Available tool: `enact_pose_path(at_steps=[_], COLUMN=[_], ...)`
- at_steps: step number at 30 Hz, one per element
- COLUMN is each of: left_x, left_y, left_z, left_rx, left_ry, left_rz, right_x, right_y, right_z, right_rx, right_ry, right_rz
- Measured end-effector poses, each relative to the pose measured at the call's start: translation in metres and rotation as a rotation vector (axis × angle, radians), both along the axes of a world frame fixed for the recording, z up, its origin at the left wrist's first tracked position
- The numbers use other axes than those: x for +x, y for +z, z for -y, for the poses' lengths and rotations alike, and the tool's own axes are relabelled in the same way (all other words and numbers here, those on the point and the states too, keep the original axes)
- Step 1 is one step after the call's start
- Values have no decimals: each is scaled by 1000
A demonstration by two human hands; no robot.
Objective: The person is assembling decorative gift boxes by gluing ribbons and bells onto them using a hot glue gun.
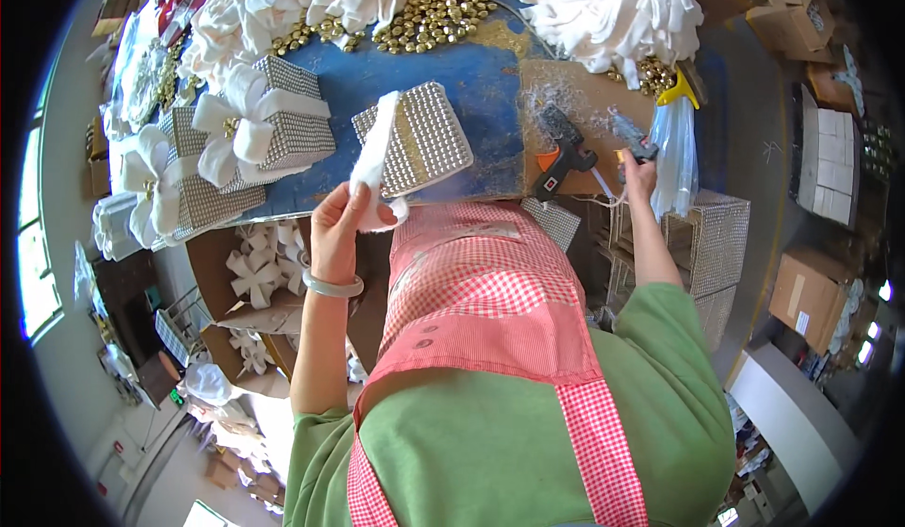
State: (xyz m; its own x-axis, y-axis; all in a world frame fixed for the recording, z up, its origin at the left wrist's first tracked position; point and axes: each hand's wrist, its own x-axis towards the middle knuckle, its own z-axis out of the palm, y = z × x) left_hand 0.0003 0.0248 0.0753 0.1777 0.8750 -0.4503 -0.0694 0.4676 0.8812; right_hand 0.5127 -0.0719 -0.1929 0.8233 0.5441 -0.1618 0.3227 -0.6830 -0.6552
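White strip (377,142) | left hand (336,225) pinches it | right hand (640,178) apparently grips glue gun (630,131) | carton label (802,322) illegible

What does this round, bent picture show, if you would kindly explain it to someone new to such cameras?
There is no robot here: a person works with two bare hands. The picture comes from a wide fisheye camera on their head, looking down, so straight edges bend and their red checked apron shows below.

The left hand pinches a white strip, which runs up over a silver studded block. The right hand is at a grey glue gun; its grip is hard to make out. A second, black and orange glue gun lies nearby.

On the blue table are also bow-topped boxes and gold beads.
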Motion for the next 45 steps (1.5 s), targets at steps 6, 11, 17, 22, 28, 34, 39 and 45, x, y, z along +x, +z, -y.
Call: enact_pose_path(at_steps=[6,11,17,22,28,34,39,45], left_x=[1,4,8,9,5,6,5,7], left_y=[23,29,38,42,40,42,40,39], left_z=[-18,-34,-47,-50,-52,-53,-51,-46], left_rx=[30,54,86,68,74,56,49,35], left_ry=[-2,-6,-17,0,-9,-14,0,-6], left_rz=[34,48,52,99,132,145,155,142], right_x=[-86,-152,-232,-269,-282,-283,-279,-271], right_y=[157,201,195,183,171,169,177,185], right_z=[-33,-67,-123,-154,-167,-170,-161,-138], right_rx=[321,85,115,38,-33,-23,-86,-140], right_ry=[229,609,974,997,1039,1021,1064,1080], right_rz=[-421,-726,-785,-556,-354,-320,-288,-316])
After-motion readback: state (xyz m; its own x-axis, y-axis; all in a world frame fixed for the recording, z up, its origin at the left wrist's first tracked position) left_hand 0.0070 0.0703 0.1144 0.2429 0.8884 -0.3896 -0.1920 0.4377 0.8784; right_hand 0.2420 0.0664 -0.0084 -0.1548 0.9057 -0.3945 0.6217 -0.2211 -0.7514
